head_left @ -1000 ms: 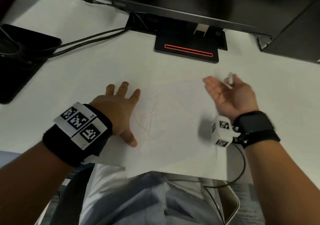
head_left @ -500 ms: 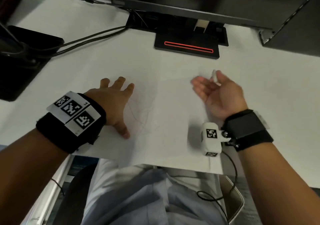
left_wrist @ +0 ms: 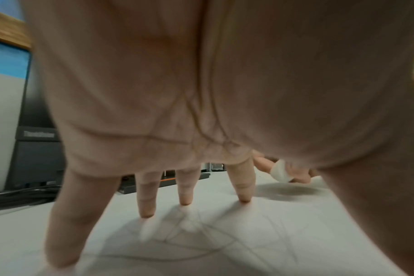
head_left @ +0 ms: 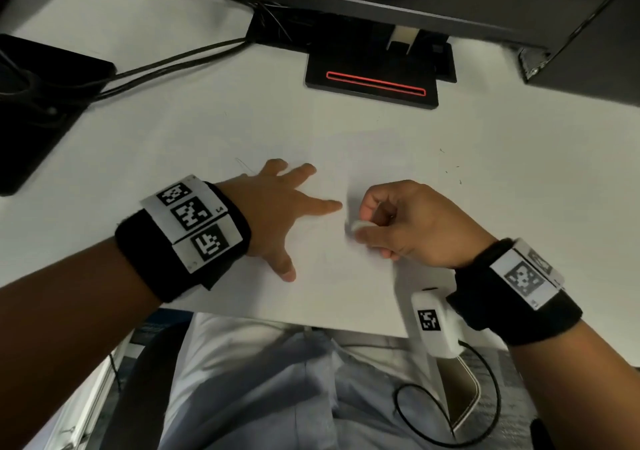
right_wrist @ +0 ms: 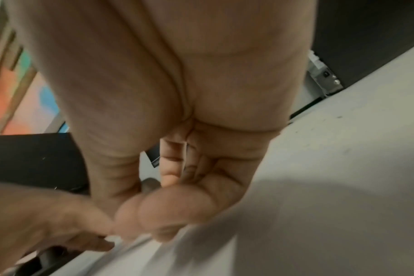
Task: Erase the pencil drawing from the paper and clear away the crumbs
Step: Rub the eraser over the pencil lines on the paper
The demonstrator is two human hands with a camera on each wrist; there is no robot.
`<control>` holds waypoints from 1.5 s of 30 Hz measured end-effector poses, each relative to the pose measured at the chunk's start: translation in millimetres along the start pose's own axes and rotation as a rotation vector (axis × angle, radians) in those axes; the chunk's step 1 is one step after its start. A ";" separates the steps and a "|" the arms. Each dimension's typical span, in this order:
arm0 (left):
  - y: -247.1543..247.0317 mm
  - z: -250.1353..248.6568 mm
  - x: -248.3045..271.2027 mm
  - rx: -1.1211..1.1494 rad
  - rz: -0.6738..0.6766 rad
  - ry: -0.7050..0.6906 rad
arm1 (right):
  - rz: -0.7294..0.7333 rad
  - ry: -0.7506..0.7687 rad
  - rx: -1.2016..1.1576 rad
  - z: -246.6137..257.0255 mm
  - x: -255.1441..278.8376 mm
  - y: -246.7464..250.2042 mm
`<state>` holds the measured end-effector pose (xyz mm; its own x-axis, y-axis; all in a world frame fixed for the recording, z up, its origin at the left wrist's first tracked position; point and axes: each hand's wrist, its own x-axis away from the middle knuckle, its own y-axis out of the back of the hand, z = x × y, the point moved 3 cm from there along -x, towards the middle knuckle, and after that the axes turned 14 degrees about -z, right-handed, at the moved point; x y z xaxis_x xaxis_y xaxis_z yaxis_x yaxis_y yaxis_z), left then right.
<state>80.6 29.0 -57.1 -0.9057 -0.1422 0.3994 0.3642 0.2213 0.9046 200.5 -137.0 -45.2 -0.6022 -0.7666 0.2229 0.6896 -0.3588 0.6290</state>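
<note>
A white sheet of paper (head_left: 332,297) lies on the white desk near its front edge, with faint pencil lines (left_wrist: 201,237) under my left hand. My left hand (head_left: 284,214) lies spread on the paper, fingertips (left_wrist: 147,212) pressing it down. My right hand (head_left: 398,224) is curled just right of the left index finger, pinching a small white eraser (head_left: 362,225) between thumb and fingers, low over the paper. The eraser (left_wrist: 280,172) also shows past my left palm. In the right wrist view the eraser is hidden by the curled fingers (right_wrist: 168,211).
A black monitor stand with a red stripe (head_left: 375,84) sits behind the paper. Cables (head_left: 166,65) run left to a dark device (head_left: 38,103). A few dark crumbs (head_left: 450,167) dot the desk to the right. My lap and a chair lie below the desk edge.
My right hand turned palm-down, curled round the eraser and came left and down towards the paper beside the left hand. The left hand stayed pressed on the sheet.
</note>
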 end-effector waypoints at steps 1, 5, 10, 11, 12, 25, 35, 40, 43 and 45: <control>1.7 0.7 -1.5 0.001 -0.005 0.016 | -0.005 0.033 0.067 1.1 0.6 -1.4; 3.6 -5.2 -5.5 0.004 -0.019 0.043 | -0.103 0.081 0.259 1.1 -6.8 -0.1; 2.1 -8.9 -5.5 -0.002 -0.037 0.066 | 0.023 0.221 0.379 18.1 -5.3 -21.8; 2.0 -9.0 -5.3 -0.002 -0.039 0.066 | 0.078 0.241 0.365 20.6 -3.5 -26.8; 2.1 -8.9 -5.0 -0.001 -0.040 0.065 | 0.092 0.244 0.365 21.1 -5.7 -26.3; 3.1 -8.2 -3.9 -0.006 -0.043 0.075 | -0.055 0.238 0.428 18.8 -32.0 -10.0; 3.9 -8.4 -3.0 -0.006 -0.034 0.085 | -0.027 0.248 0.441 17.4 -24.7 -14.6; 3.9 -8.2 -3.5 -0.012 -0.022 0.087 | 0.021 0.245 0.438 15.8 -19.5 -15.8; 3.6 -8.3 -3.9 -0.014 -0.020 0.092 | -0.064 0.220 0.460 12.3 -23.4 -7.2; 3.4 -8.7 -4.7 -0.023 -0.021 0.087 | 0.065 0.295 0.452 20.9 -8.6 -26.4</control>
<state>87.9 22.0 -54.7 -0.8911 -0.2304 0.3910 0.3514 0.1950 0.9157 179.0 -109.9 -48.2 -0.3807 -0.9199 0.0946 0.4407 -0.0905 0.8931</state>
